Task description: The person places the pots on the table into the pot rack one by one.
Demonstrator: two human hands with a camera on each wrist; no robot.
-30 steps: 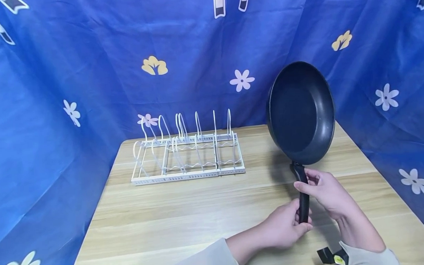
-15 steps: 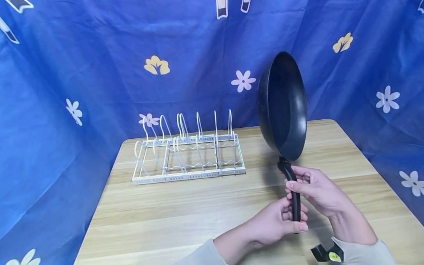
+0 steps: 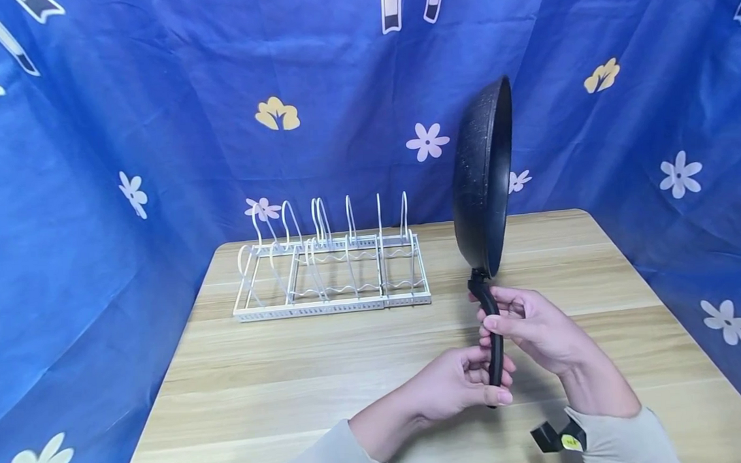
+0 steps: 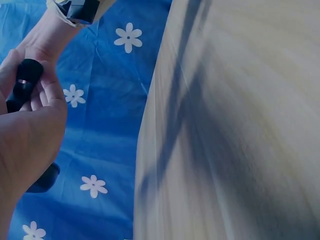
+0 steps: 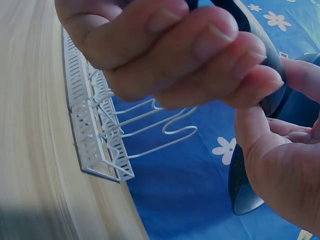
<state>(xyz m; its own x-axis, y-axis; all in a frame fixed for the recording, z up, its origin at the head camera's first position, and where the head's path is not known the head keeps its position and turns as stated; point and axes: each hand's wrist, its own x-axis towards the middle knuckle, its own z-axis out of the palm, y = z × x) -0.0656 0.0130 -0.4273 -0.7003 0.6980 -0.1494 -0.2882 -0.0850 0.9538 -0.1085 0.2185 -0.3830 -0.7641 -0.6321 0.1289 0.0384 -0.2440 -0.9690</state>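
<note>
A black frying pan [image 3: 475,180] is held up on edge above the right part of the table, its bowl upward and its curved handle [image 3: 496,353] pointing down. The pan's speckled outside faces left, and its inside shows only as a narrow strip. My left hand [image 3: 455,386] grips the handle near its lower end, thumb in front. Higher up, my right hand [image 3: 536,328] pinches the handle from the right, close to the pan. In the right wrist view, part of the pan [image 5: 245,197] shows beyond the fingers.
A white wire pan rack [image 3: 324,307] with several upright loops stands at the back left of the wooden table [image 3: 277,378]. Blue patterned cloth [image 3: 353,96] hangs behind and at both sides. A black strap device [image 3: 558,437] sits at the right wrist.
The pan has moved left and turned about its handle, from its inside facing me to nearly edge-on. Both hands have shifted left with it, still holding the handle.
</note>
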